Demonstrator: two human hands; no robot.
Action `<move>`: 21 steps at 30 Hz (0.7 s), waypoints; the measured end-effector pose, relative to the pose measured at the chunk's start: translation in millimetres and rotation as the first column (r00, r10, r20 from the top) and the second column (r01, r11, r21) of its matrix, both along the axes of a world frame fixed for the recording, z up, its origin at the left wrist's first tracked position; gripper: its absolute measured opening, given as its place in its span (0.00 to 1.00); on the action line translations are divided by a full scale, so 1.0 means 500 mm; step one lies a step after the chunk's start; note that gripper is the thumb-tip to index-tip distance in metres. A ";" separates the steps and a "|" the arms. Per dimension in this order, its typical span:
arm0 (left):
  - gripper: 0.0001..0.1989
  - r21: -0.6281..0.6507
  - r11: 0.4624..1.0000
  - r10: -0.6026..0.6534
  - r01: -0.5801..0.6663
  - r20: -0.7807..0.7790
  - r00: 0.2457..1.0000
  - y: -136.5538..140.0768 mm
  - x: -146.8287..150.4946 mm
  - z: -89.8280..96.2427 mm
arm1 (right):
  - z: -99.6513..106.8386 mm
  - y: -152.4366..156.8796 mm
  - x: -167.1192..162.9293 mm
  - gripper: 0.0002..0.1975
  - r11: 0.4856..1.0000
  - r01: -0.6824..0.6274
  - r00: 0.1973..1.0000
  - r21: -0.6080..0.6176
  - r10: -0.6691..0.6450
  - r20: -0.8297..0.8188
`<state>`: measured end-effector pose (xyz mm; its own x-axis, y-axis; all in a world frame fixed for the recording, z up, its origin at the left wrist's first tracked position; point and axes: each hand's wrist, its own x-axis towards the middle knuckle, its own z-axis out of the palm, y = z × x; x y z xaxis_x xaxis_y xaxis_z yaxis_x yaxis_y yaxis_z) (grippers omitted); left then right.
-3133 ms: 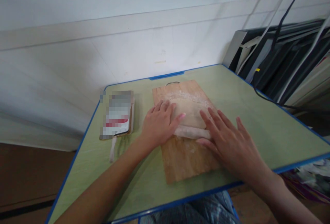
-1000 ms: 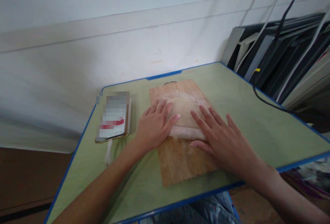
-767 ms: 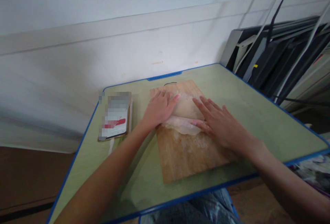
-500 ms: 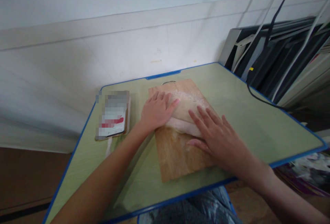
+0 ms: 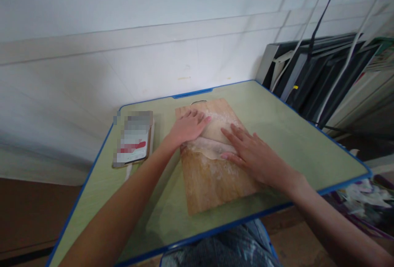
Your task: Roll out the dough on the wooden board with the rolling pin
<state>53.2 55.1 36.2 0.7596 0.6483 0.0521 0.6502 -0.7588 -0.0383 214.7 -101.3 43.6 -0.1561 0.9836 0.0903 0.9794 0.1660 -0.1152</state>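
Note:
A sheet of pale dough (image 5: 214,130) lies on a wooden cutting board (image 5: 212,187). Across it runs a rolled, floury ridge (image 5: 220,145); whether a rolling pin is inside it I cannot tell. A thin flap of dough (image 5: 203,150) spreads out on the near side of the ridge. My left hand (image 5: 188,126) rests flat over the left end, fingers stretched forward. Over the right end lies my right hand (image 5: 250,152), its fingers spread and thumb apart. Both palms hide the ends of the ridge.
A phone with a blurred screen (image 5: 133,142) stands at the left of the green, blue-edged table (image 5: 286,156), with a white cable (image 5: 128,172) below it. Dark flat panels (image 5: 320,70) lean beyond the right edge. A white wall (image 5: 154,70) rises behind.
Both hands have pushed slightly forward over the board, and the ridge has moved with them. More of the thin dough flap shows on the near side. The view has shifted a little.

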 end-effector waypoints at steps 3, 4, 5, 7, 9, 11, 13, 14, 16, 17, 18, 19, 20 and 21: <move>0.24 -0.042 0.999 0.016 -0.016 0.001 1.000 -0.021 -0.017 0.000 | -0.007 0.000 0.000 0.34 0.998 -0.034 0.998 0.054 0.031 0.051; 0.24 -0.050 0.999 0.018 -0.018 -0.003 1.000 -0.029 -0.022 0.001 | -0.008 0.002 0.003 0.33 0.997 -0.052 0.997 0.055 0.049 0.054; 0.24 -0.054 0.998 0.021 -0.021 -0.012 1.000 -0.037 -0.026 0.002 | -0.008 0.006 0.007 0.33 0.996 -0.070 0.996 0.054 0.067 0.053; 0.24 -0.067 0.996 0.053 -0.055 -0.034 0.998 -0.049 -0.032 0.004 | -0.006 0.015 0.018 0.31 0.992 -0.114 0.993 0.056 0.111 0.048; 0.25 -0.090 0.989 0.114 -0.117 -0.039 0.993 -0.060 -0.034 0.006 | -0.005 0.026 0.031 0.30 0.982 -0.173 0.985 0.072 0.170 0.040; 0.26 -0.101 0.984 0.148 -0.149 -0.020 0.989 -0.070 -0.034 0.009 | -0.007 0.037 0.041 0.31 0.969 -0.229 0.973 0.097 0.228 0.026; 0.26 -0.097 0.983 0.159 -0.156 0.028 0.987 -0.079 -0.033 0.012 | -0.010 0.044 0.047 0.32 0.959 -0.255 0.966 0.121 0.258 -0.010; 0.26 -0.093 0.982 0.170 -0.164 0.062 0.983 -0.084 -0.033 0.014 | -0.012 0.047 0.049 0.33 0.957 -0.258 0.964 0.130 0.264 -0.035; 0.27 -0.089 0.978 0.200 -0.189 0.136 0.970 -0.091 -0.035 0.018 | -0.015 0.048 0.050 0.35 0.958 -0.251 0.960 0.138 0.264 -0.087; 0.27 -0.082 0.980 0.194 -0.183 0.170 0.966 -0.095 -0.037 0.019 | -0.015 0.049 0.050 0.35 0.958 -0.249 0.958 0.141 0.264 -0.109; 0.27 -0.065 0.986 0.161 -0.151 0.196 0.967 -0.098 -0.040 0.021 | -0.016 0.048 0.050 0.35 0.958 -0.249 0.956 0.143 0.267 -0.124; 0.27 -0.040 0.994 0.106 -0.099 0.212 0.971 -0.101 -0.044 0.022 | -0.016 0.048 0.051 0.36 0.957 -0.253 0.953 0.144 0.272 -0.133; 0.26 -0.010 0.999 0.033 -0.031 0.214 0.976 -0.104 -0.049 0.023 | -0.015 0.049 0.052 0.35 0.954 -0.263 0.950 0.143 0.282 -0.135; 0.25 0.020 0.999 -0.043 0.039 0.201 0.979 -0.107 -0.055 0.025 | -0.015 0.049 0.054 0.35 0.950 -0.278 0.946 0.141 0.296 -0.132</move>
